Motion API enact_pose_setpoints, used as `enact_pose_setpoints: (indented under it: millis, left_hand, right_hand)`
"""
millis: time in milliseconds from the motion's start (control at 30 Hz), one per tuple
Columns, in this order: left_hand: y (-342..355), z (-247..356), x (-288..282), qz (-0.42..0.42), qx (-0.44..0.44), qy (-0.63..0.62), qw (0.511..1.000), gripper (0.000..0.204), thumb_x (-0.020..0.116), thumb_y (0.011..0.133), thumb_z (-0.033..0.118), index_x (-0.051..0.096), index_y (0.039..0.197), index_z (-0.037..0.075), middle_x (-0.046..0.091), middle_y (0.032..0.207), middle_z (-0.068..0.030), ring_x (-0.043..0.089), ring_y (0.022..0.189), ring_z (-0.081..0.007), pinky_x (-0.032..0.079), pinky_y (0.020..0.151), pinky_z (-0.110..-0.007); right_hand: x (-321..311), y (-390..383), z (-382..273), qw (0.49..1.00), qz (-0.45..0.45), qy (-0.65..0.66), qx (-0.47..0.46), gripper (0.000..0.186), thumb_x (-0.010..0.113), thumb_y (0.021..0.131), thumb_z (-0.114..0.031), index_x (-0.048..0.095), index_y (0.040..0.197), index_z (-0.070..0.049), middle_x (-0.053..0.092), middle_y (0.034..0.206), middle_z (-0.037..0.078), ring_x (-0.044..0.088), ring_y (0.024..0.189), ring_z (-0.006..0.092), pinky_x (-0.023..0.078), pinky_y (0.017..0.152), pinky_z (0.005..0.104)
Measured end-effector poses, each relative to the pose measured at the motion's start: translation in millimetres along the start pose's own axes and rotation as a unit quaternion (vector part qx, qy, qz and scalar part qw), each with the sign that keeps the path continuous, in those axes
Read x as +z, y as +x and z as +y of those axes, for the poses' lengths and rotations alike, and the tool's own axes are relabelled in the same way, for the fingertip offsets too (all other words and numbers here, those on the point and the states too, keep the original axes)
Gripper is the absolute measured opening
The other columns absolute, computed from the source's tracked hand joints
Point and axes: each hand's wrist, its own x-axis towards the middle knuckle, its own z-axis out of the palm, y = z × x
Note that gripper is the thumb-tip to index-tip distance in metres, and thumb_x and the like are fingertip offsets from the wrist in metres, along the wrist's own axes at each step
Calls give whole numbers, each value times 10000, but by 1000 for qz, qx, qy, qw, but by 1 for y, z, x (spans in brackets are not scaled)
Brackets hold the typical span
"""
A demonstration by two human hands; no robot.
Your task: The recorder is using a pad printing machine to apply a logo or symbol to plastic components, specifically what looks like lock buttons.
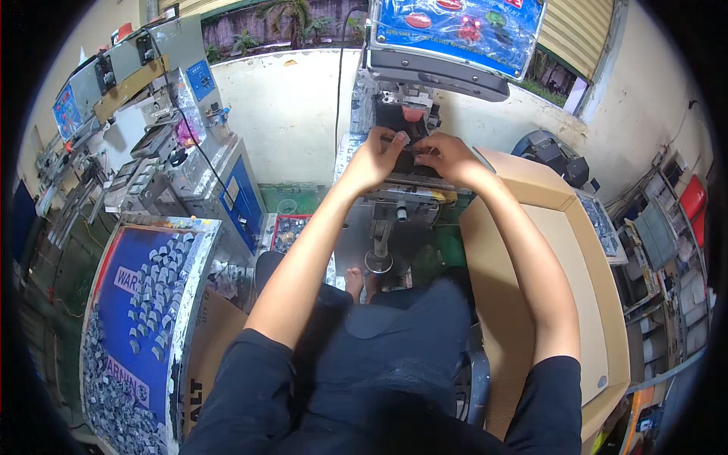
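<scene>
Both my arms reach forward to a machine (398, 98) with a reddish pad (413, 114) above its work spot. My left hand (373, 161) is closed, pinching a small pale grey piece (403, 138) between thumb and fingers. Close beside it on the right, my right hand (449, 159) has its fingers bent together at the work spot. Whatever those fingers hold is too small and too covered to make out. A blue control panel (459, 26) sits on top of the machine.
To my left, a blue-topped board (125, 262) bears many small grey curved pieces (159, 292). An open cardboard box (546, 303) stands to my right. A red-rimmed tray (277, 227) with small parts is low at the left, below another machine (174, 171). Shelving (660, 250) lines the far right.
</scene>
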Motion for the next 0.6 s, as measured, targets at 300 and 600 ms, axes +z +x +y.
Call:
enact_pose_setpoints:
  millis: [300, 600]
  left_hand:
    - [0, -9, -6, 7, -22, 18, 1000, 560, 617, 995, 510, 561, 1199, -8, 735, 909, -219, 734, 871, -339, 548, 786, -392]
    - [1, 2, 0, -7, -30, 23, 999, 443, 596, 1045, 392, 550, 1193, -23, 720, 992, -144, 660, 982, -172, 506, 857, -308]
  right_hand:
    - [-18, 16, -25, 992, -94, -3, 81, 341, 836, 835, -227, 759, 1087, -9, 743, 966, 176, 713, 870, 305, 558, 793, 395]
    - [-25, 32, -12, 990, -124, -73, -8, 311, 856, 781, -184, 776, 1024, -7, 754, 951, 156, 711, 915, 270, 543, 813, 381]
